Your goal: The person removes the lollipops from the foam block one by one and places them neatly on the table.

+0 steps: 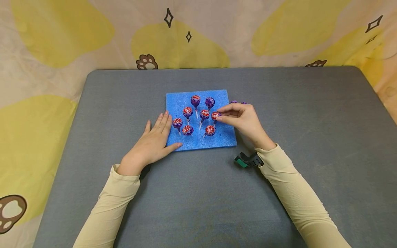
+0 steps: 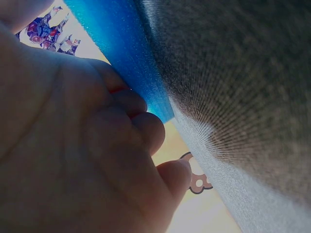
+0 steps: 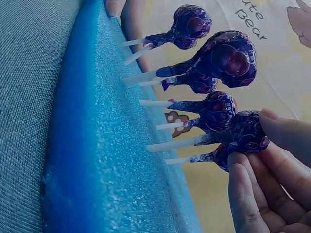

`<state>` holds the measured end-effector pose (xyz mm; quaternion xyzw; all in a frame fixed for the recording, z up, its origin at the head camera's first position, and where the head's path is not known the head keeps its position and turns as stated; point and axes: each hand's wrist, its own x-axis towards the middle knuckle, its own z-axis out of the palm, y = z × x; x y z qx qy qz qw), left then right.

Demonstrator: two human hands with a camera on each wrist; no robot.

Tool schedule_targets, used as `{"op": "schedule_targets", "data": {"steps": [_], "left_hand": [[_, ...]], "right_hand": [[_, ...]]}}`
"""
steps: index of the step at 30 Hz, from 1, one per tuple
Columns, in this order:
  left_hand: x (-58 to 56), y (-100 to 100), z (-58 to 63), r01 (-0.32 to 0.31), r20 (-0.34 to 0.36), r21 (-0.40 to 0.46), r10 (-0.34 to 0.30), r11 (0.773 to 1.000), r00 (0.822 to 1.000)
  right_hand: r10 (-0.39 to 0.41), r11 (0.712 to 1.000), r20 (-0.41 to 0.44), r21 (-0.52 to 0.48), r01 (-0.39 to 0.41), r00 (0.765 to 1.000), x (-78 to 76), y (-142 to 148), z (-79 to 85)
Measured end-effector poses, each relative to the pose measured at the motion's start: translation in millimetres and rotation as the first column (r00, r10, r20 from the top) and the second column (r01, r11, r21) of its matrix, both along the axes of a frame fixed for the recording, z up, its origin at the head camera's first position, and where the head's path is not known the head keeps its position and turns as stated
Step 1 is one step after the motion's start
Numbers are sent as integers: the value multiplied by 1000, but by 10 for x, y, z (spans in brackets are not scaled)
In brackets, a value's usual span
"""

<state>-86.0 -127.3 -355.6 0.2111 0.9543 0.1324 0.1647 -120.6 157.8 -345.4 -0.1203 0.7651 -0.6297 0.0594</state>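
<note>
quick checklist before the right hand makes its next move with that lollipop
1. Foam board flat on table: ok.
2. Left hand touching the board's left edge: ok.
3. Right hand pinching the held lollipop by its head: ok.
4. Stick reaching the board: ok, it looks to meet the foam.
5. Stick firmly set: cannot tell, depth is hidden.
6. Lollipops beyond the right edge fully in view: not ok, the right hand partly covers them.

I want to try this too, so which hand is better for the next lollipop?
Probably the right hand: it pinches a lollipop, and purple wrappers show just beyond it. The left hand rests against the left edge of the blue board, perhaps steadying it.
</note>
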Motion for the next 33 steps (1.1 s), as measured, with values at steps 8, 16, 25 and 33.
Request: {"op": "schedule_targets", "data": {"steps": [8,16,25,33], "left_hand": [[2,1,3,-4,6,0,4,1000,1000],[1,1,-5,-5,6,-3,5,1000,1000],[-5,0,-14,-5,3,-4,5,1000,1000],[-7,1,-2,1,4,-4,-1,1000,1000]], "right_hand": [[-47,998,-22,-49,46,999,5,39,49],[-50,992,-17,-121,47,999,-10,101,62],[-81,983,-26,-164,76,996,-55,180,76],[-129,978,-14,-169,125,991,-95,269,103]]}}
